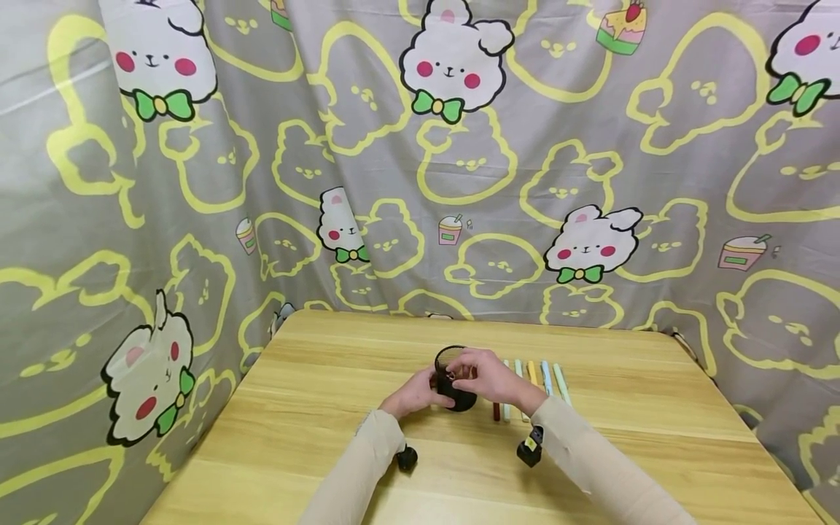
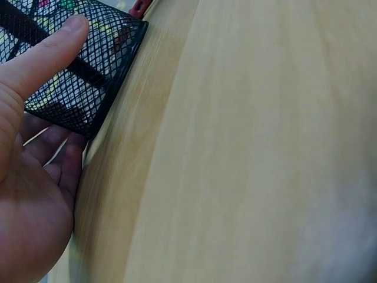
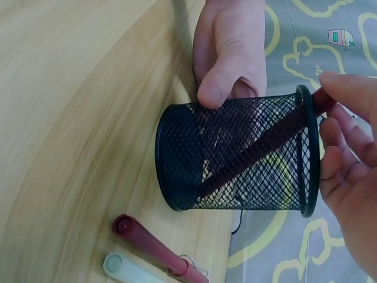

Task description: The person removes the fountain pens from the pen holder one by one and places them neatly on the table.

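Observation:
A black mesh pen holder (image 1: 462, 399) stands upright on the table. My left hand (image 1: 415, 394) grips its side, the thumb (image 2: 50, 56) across the mesh and the other fingers around the far side. Over the rim, my right hand (image 1: 488, 373) pinches the top end of a dark red pen (image 3: 321, 102). That pen leans inside the holder, and its lower part shows through the mesh in the right wrist view. A second dark red pen (image 3: 150, 244) lies on the table beside the holder, next to a pale green pen (image 3: 126, 268).
Right of the holder lies a row of several pens, among them a yellow pen (image 1: 532, 373), a blue pen (image 1: 546, 378) and a pale green one (image 1: 561, 384). The wooden table (image 1: 315, 437) ends at a patterned curtain (image 1: 394, 160) behind and at the left.

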The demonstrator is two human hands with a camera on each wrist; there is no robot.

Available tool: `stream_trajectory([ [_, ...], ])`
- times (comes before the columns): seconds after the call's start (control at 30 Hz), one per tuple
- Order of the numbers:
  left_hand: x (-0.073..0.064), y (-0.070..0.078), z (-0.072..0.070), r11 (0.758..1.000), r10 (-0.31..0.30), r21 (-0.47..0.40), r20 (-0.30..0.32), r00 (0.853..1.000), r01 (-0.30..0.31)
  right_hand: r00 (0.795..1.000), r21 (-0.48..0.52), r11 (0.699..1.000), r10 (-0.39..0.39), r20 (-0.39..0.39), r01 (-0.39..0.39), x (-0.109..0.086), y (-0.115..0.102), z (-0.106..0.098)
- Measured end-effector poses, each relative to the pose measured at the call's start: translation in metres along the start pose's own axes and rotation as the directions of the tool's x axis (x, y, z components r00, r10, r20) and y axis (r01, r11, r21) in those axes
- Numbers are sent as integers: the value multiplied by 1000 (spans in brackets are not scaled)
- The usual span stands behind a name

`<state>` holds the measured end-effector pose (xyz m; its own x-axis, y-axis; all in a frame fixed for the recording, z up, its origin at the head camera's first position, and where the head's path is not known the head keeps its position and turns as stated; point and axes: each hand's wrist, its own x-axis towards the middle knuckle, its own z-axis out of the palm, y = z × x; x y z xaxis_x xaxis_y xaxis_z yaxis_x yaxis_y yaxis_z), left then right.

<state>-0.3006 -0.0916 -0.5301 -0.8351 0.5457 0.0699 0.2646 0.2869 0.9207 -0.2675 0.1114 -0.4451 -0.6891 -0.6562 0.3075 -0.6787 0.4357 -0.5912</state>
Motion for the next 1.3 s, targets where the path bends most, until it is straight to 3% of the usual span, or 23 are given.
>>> stream_trajectory([
  [0.17,0,0,-1,1000,13,-4,6,1000,-13,1000,-6,1000,4,-20,-4,-3,2,-3],
  [0.37,1,-2,-2,999,16,-28,5,1000,-16,997,13,998,63,-44,-62,-6,5,-8],
  [0.73,0,1,-2,999,-4,-34,9,1000,4,986,5,996,89,-141,-90,-9,12,-14],
  [1.0,0,0,0,1000,-11,-24,2,1000,11,964,70,985,166,-206,-155,-9,13,-19],
  [1.3,0,1,1,998,-56,-19,-10,998,55,910,134,973,223,-349,-187,-8,15,-23],
])
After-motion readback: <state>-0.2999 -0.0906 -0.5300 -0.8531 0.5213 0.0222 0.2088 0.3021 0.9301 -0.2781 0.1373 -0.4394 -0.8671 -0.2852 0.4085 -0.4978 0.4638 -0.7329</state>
